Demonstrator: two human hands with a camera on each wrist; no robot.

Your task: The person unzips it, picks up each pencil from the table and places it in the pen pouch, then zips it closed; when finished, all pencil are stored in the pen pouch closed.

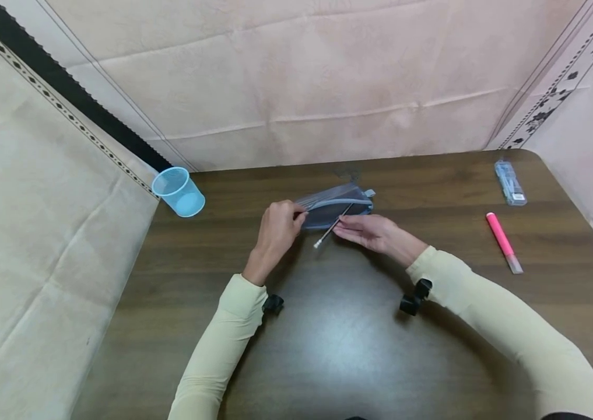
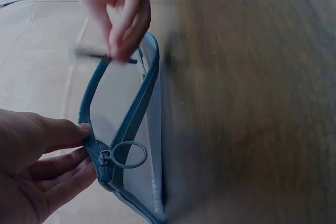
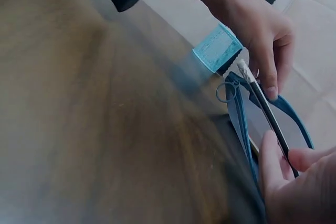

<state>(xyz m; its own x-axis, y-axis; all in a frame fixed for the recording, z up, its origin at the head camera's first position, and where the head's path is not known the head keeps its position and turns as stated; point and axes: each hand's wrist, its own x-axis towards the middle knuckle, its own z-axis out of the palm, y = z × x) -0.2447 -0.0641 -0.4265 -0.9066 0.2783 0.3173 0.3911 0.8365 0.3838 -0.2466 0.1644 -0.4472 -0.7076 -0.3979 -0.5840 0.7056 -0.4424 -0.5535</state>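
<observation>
A see-through zip pouch (image 1: 319,221) with blue edging lies near the far side of the table, its mouth parted. My left hand (image 1: 277,230) pinches the rim at one end, beside the zip slider (image 2: 104,157) and its ring pull. Between thumb and fingers, my right hand (image 1: 372,231) holds a slim dark pen (image 3: 269,114) with a pale end. The pen slants across the pouch opening, pale end towards the left hand. In the left wrist view the right hand is blurred, and the pouch's contents are hard to make out.
A blue cup (image 1: 178,192) stands at the table's far left edge. To the right lie a pink marker (image 1: 501,236) with a clear end and a small light-blue packet or case (image 1: 510,182). Pale cloth (image 1: 296,87) hangs behind the wooden table (image 1: 327,350).
</observation>
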